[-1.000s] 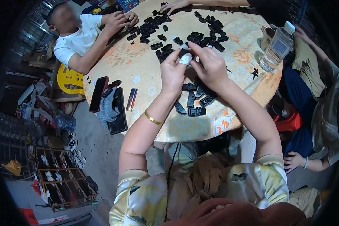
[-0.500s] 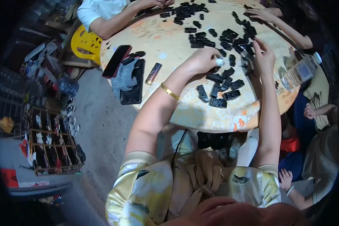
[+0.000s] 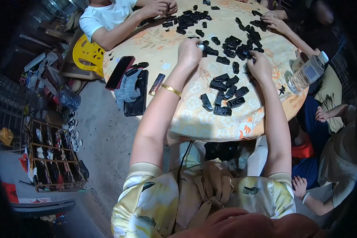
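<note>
My left hand [image 3: 190, 53], with a gold bangle on its arm, is closed beside a cluster of small black plastic pieces [image 3: 211, 52]. A white wrap [image 3: 201, 47] shows at its thumb side; whatever is in the fingers is hidden. Further right, my right hand [image 3: 261, 68] has its fingers curled on a black plastic piece [image 3: 246, 54] at the edge of a denser heap [image 3: 253, 39]. Several more black pieces [image 3: 219, 96] lie in a loose group nearer me, between my forearms.
The table has a flowered cloth [image 3: 194, 123]. To the left lie a phone [image 3: 119, 72], a black slab [image 3: 135, 104] under a grey cloth [image 3: 129, 90], and a lighter-sized pack [image 3: 156, 84]. A clear bottle [image 3: 307, 74] stands right. Other people's hands [image 3: 162, 8] [image 3: 277, 23] rest at the far side.
My left hand has moved away from me and to the left, off the near group. My right hand has shifted left and its fingers have come down onto the heap's edge.
</note>
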Demonstrator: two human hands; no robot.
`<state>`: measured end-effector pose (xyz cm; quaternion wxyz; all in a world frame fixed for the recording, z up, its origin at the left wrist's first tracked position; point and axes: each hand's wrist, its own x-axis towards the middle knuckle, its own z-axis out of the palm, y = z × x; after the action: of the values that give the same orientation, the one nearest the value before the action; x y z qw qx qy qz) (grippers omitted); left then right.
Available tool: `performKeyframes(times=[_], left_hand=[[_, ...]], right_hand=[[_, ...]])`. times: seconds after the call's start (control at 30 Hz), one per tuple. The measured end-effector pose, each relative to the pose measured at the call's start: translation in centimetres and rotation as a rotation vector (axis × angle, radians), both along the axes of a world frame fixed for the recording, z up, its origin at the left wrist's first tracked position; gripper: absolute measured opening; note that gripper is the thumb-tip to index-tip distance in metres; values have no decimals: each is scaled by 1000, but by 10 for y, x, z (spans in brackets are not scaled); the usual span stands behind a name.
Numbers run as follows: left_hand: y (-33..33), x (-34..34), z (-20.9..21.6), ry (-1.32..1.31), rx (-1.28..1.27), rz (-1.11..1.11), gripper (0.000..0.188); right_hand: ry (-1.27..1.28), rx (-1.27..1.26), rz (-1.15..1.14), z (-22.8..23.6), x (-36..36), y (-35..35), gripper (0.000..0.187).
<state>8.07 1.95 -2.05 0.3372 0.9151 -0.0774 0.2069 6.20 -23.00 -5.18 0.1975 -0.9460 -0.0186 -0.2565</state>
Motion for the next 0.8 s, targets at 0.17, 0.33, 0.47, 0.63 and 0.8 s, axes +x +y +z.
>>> performKeyframes(times=[0.17,0.33,0.47,0.63,0.8], left_hand=[[-36,32,14,113,146,-215,23],[-88,66,1,138,417,-274,24],[-99,75,-7,173,570,-243,24],[-89,51,6,-44,28,-307,30],[-76,10,18,589,-1038,-418,31]], right_hand=[[23,5,26,3,1,0,32],[44,87,26,-9,11,-5,24],[-15,129,63,-11,8,0,20],[-33,225,-15,-7,12,-2,16],[-114,828,301,4,17,-10,26]])
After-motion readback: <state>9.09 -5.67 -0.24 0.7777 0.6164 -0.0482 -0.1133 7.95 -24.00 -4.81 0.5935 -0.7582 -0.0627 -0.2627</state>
